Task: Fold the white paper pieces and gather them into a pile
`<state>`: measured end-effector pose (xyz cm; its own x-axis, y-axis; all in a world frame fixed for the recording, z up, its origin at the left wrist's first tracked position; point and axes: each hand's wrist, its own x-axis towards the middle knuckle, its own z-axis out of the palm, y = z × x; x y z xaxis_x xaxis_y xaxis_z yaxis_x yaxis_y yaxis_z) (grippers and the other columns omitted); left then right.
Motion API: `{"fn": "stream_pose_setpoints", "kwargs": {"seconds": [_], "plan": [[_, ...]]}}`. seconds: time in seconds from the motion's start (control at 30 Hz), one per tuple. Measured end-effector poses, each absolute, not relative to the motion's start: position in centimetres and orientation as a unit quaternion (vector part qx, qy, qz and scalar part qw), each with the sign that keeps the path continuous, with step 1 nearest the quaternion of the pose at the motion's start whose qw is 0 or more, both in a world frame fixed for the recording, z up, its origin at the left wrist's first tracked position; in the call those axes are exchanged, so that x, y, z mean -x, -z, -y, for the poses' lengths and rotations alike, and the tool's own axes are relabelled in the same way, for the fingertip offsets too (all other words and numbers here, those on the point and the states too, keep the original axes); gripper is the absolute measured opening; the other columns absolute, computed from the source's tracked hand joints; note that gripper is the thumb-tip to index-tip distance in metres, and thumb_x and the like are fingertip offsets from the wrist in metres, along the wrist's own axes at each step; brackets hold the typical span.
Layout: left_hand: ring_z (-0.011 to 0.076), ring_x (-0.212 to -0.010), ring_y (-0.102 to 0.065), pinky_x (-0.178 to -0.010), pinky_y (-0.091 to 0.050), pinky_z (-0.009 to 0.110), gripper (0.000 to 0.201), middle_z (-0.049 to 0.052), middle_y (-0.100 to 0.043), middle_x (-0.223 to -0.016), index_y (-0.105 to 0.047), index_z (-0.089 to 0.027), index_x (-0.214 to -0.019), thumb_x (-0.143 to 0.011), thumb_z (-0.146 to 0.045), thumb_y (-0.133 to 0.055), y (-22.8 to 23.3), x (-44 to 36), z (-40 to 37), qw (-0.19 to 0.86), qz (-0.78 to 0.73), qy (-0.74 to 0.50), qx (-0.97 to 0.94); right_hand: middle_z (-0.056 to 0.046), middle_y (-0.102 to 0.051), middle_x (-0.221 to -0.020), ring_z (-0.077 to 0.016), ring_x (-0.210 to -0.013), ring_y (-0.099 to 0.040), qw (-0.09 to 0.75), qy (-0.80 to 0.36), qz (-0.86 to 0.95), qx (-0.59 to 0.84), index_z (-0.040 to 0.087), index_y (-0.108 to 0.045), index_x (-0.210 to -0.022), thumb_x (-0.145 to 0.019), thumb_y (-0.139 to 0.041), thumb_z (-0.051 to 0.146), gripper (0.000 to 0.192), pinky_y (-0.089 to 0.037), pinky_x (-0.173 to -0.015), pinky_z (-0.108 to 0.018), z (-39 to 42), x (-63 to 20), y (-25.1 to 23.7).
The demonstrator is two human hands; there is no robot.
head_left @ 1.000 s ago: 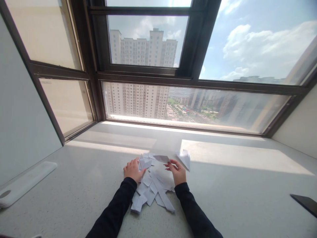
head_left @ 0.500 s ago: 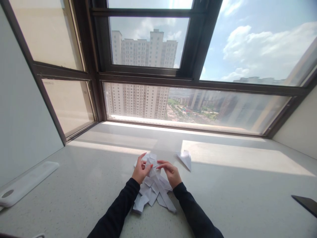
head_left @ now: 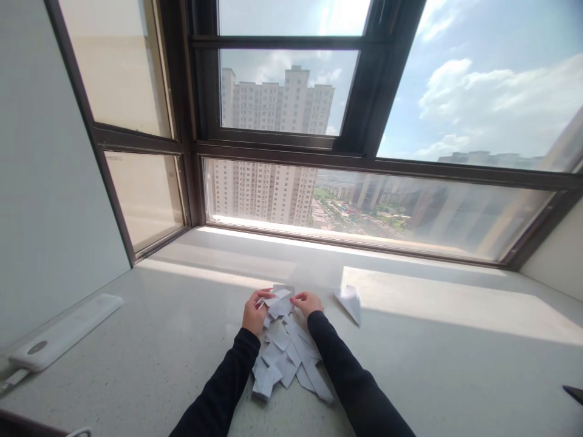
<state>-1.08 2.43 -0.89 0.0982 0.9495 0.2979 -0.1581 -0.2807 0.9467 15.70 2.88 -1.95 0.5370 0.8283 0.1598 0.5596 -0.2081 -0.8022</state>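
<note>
A pile of white paper slips (head_left: 286,358) lies on the pale stone window ledge (head_left: 432,364) between my black-sleeved forearms. At the pile's far end, my left hand (head_left: 253,312) and my right hand (head_left: 308,302) pinch the two ends of one small paper slip (head_left: 277,295), held just above the heap. A folded white paper piece (head_left: 348,300) rests on the ledge a short way to the right of my right hand.
A long white device (head_left: 64,331) with a cable lies at the ledge's left edge by the wall. A dark flat object (head_left: 574,393) shows at the far right edge. Dark-framed windows (head_left: 364,161) close off the back of the ledge.
My right hand held a slip alone while the left rested on the pile. Both hands have since come together on one slip. The view has shifted, so everything sits a little lower and further right.
</note>
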Motion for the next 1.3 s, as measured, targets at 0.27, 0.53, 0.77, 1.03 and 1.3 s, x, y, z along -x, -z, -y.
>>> {"fn": "stream_pose_setpoints", "kwargs": {"seconds": [0.27,0.53,0.77,1.03,1.3], "plan": [[0.012,-0.067,-0.053,-0.059,-0.042,0.023,0.007,0.004,-0.055,-0.094,-0.057,-0.014,-0.059,-0.054,-0.013,-0.052,0.3,0.7,-1.8,0.594,-0.303,-0.553,-0.5,0.001,-0.052,-0.058,-0.0105,-0.045,-0.048,0.602,-0.178,0.394,0.671,0.016,-0.051,-0.067,-0.058,-0.052,0.049,0.034,-0.037,-0.041,-0.023,2.2,-18.0,1.4],[0.0142,-0.064,-0.055,-0.06,-0.044,0.027,0.023,0.005,-0.059,-0.072,-0.056,-0.012,-0.067,-0.062,-0.032,-0.045,0.2,0.3,-0.8,0.671,-0.258,-0.521,-0.46,0.01,-0.038,-0.036,-0.0038,-0.027,-0.031,0.706,-0.259,0.344,0.562,0.017,-0.047,-0.071,-0.059,-0.055,0.05,0.036,-0.021,-0.025,-0.016,4.3,-17.4,1.2],[0.0105,-0.057,-0.053,-0.051,-0.042,0.021,0.03,0.003,-0.057,-0.077,-0.052,-0.015,-0.082,-0.055,-0.026,-0.062,0.6,0.0,-0.9,0.65,-0.297,-0.51,-0.478,0.01,-0.041,-0.036,-0.0041,-0.024,-0.035,0.733,-0.302,0.348,0.501,0.018,-0.046,-0.071,-0.059,-0.058,0.045,0.032,-0.022,-0.022,-0.015,4.7,-16.5,0.1],[0.0099,-0.06,-0.055,-0.054,-0.045,0.022,0.058,0.004,-0.054,-0.093,-0.031,-0.025,-0.113,-0.06,-0.016,-0.053,0.3,-0.3,-0.1,0.661,-0.265,-0.475,-0.517,0.008,-0.048,-0.035,-0.006,-0.021,-0.037,0.654,-0.369,0.416,0.513,0.018,-0.042,-0.071,-0.062,-0.055,0.045,0.031,-0.023,-0.02,-0.015,5.0,-15.2,0.3],[0.013,-0.064,-0.056,-0.052,-0.046,0.025,0.052,0.005,-0.053,-0.098,-0.032,-0.026,-0.113,-0.064,-0.023,-0.047,-0.1,-0.5,0.4,0.719,-0.246,-0.446,-0.474,0.002,-0.056,-0.04,-0.0058,-0.019,-0.033,0.582,-0.342,0.438,0.594,0.019,-0.04,-0.07,-0.062,-0.05,0.051,0.035,-0.019,-0.021,-0.017,4.8,-14.3,1.2]]}}
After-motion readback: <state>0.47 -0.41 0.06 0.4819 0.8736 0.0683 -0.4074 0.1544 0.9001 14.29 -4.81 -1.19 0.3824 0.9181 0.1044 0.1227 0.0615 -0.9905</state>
